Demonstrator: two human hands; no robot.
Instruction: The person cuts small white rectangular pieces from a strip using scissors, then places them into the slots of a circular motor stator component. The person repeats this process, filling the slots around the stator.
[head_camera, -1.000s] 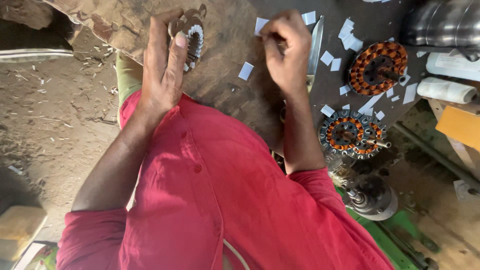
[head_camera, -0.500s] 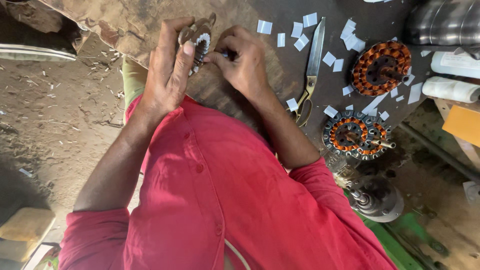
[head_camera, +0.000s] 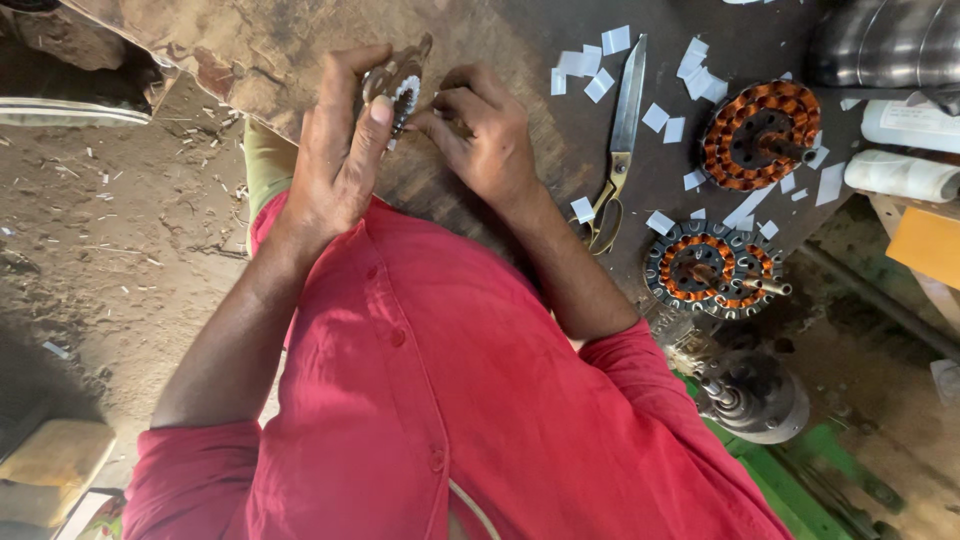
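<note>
Fingers of left hand (head_camera: 335, 165) I read as clamped round a small stator (head_camera: 398, 88), held on edge above the bench (head_camera: 520, 30); right hand (head_camera: 485, 140) just beside it, fingertips pinched at its rim, contents unclear; scissors (head_camera: 620, 130) lie farther right.

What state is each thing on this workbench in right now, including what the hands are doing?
Left hand: gripping the small stator.
Right hand: fingertips pinched at the stator's edge.
Small stator: held upright, off the table.
Scissors: lying flat, blades closed.
Copper-wound stator: lying flat, untouched.
Half-wound stator: lying flat, untouched.
White paper pieces: scattered loose.
</note>
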